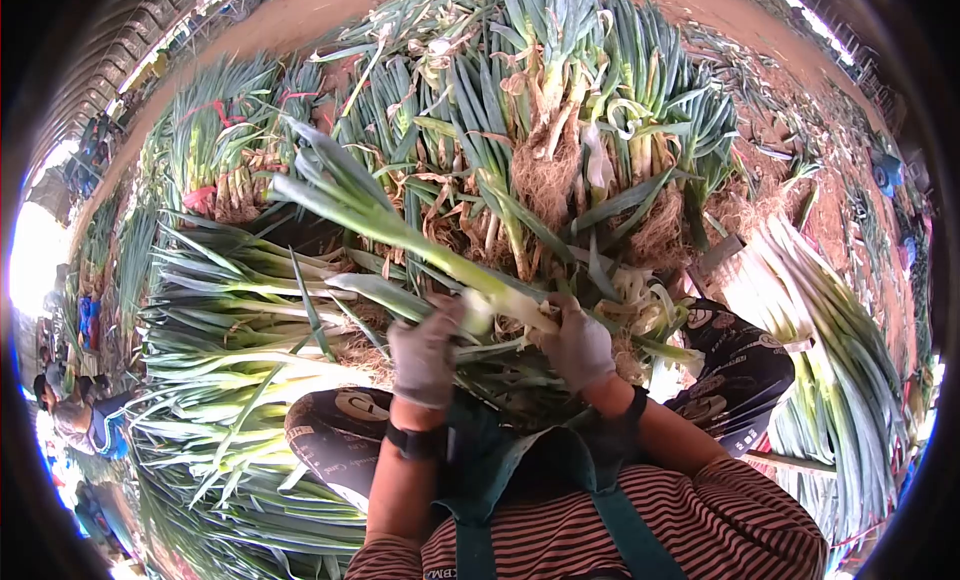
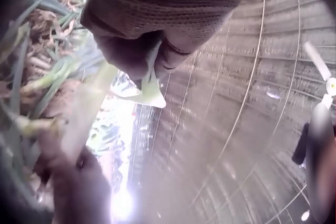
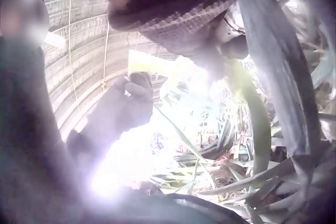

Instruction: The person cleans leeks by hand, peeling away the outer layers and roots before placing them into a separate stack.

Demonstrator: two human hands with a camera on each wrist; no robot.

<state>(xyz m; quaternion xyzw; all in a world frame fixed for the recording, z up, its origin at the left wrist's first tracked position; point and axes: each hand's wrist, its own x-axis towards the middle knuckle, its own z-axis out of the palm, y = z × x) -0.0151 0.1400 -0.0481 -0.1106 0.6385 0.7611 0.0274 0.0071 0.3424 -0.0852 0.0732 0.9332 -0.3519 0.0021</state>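
A large green onion stalk (image 1: 430, 248) slants across the lap in the head view, its leaves to the upper left. The gloved right hand (image 1: 580, 348) grips its pale lower end. My gloved left hand (image 1: 425, 358) is beside the stalk; in the left wrist view this hand (image 2: 157, 40) pinches a pale green strip of leaf (image 2: 151, 94) between thumb and fingers. The stalk (image 2: 89, 103) passes close by it, blurred. In the right wrist view the right hand (image 3: 194, 40) is partly dark, and glare hides its fingertips.
Leafy onions (image 1: 240, 300) lie piled on the left. Upright bunches with roots (image 1: 545, 180) stand in front. Pale-stemmed onions (image 1: 830, 350) are laid on the right, by the patterned trouser knee (image 1: 740, 370). Another person (image 1: 90, 415) is at the far left.
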